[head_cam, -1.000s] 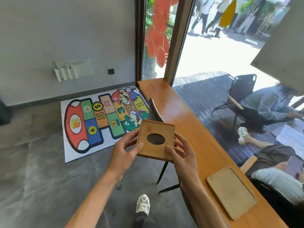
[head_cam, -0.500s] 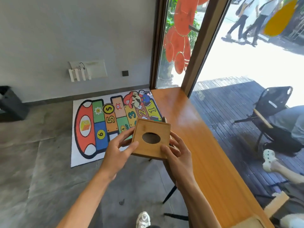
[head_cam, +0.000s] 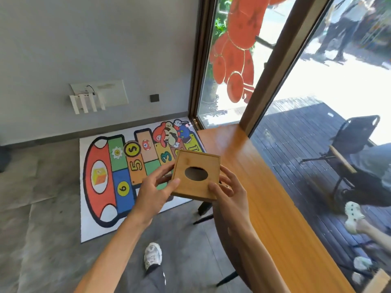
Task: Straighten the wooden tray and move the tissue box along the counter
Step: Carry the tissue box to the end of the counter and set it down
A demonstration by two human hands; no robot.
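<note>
I hold a square wooden tissue box [head_cam: 195, 160] with an oval hole in its lid, in the air just left of the long wooden counter [head_cam: 268, 187]. My left hand [head_cam: 155, 189] grips its left side and near corner. My right hand [head_cam: 227, 192] grips its right side, thumb on the lid. The box is level, lid up. No tissue shows in the hole. Only a corner of the wooden tray [head_cam: 380, 283] shows at the bottom right edge.
A colourful hopscotch mat [head_cam: 118, 176] lies on the grey floor to the left. Black chair legs [head_cam: 204, 210] stand under the counter's edge. Glass windows run along the counter's far side, with a seated person [head_cam: 372, 172] and a chair outside. My shoe [head_cam: 152, 255] is below.
The view has swung left and forward along the counter, so the tray has slid almost out of frame. Both hands keep the same hold on the box, now nearer the counter's far end.
</note>
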